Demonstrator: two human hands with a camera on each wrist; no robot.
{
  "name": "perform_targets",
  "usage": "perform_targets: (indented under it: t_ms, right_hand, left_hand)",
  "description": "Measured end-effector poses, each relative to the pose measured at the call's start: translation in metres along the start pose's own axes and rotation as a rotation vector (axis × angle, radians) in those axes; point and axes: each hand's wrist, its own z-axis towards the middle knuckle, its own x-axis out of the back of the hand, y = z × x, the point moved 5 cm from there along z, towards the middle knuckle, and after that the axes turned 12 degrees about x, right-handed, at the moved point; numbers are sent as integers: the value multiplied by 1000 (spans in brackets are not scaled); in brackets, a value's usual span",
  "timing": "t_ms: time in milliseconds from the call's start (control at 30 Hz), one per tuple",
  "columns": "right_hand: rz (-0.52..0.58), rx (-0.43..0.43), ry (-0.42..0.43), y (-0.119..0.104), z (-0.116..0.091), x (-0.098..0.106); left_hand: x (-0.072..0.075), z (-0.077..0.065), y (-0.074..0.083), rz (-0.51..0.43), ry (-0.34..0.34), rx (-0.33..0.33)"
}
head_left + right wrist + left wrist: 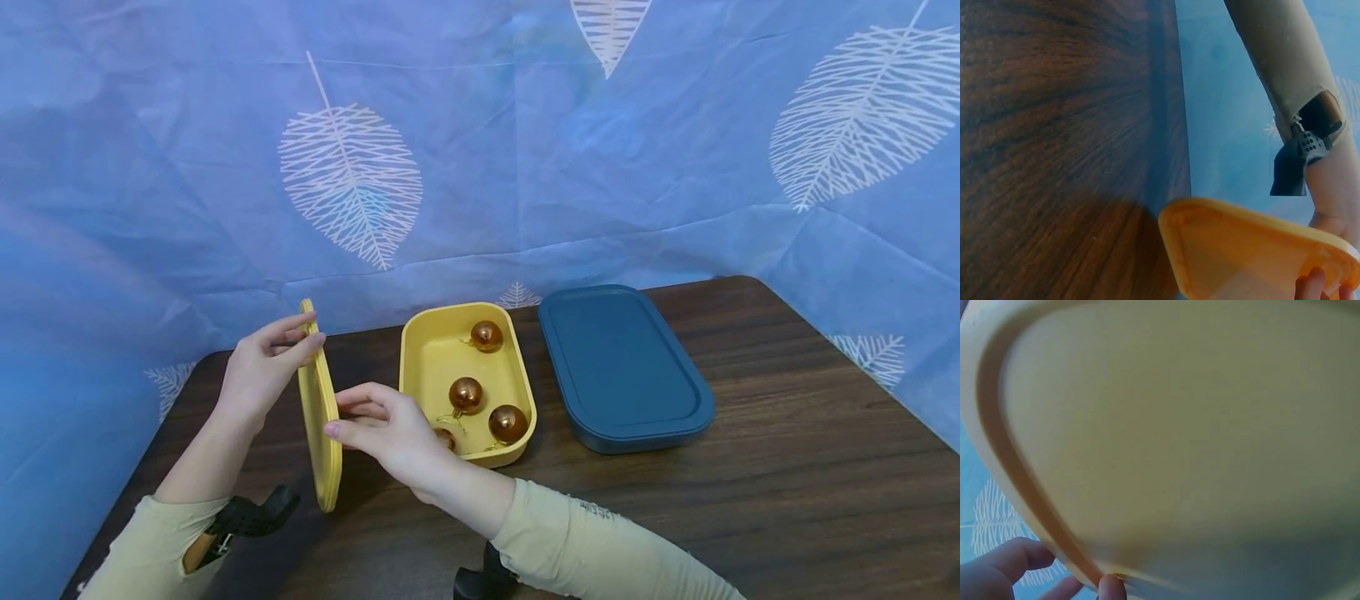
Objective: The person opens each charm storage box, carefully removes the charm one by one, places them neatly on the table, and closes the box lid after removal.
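Note:
A yellow lid (pixel 321 425) stands on edge, tilted nearly upright, between the two hands. My left hand (pixel 255 371) pinches its far upper end, and in the left wrist view fingers (pixel 1019 556) hold the rim beside the lid's grooved underside (pixel 1179 437). On the nearer side, my right hand (pixel 397 433) grips the lid's edge between thumb and fingers. Just right of the lid sits an uncovered yellow box (pixel 423 354) holding several shiny copper-brown ball ornaments (pixel 466 395). One of these, at the front left, is partly hidden behind the right hand.
A dark blue box with its lid on (pixel 626 367) stands to the right of the yellow box. Everything rests on a dark wood-grain table (pixel 757 483). Behind it hangs a blue cloth (pixel 465 150) printed with white leaves.

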Motion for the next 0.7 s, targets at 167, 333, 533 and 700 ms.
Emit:
perform_targets:
  t_ms: [167, 333, 533, 700]
  right_hand:
    - [-37, 0, -24, 2, 1, -7]
    - [-150, 18, -40, 2, 2, -12]
    - [-169, 23, -73, 3, 3, -18]
    - [-17, -35, -83, 19, 0, -21]
  left_hand:
    - [9, 0, -7, -30, 15, 88]
    - [13, -2, -9, -11, 23, 100]
    - [20, -7, -7, 52, 56, 68]
    - [41, -6, -19, 47, 75, 105]
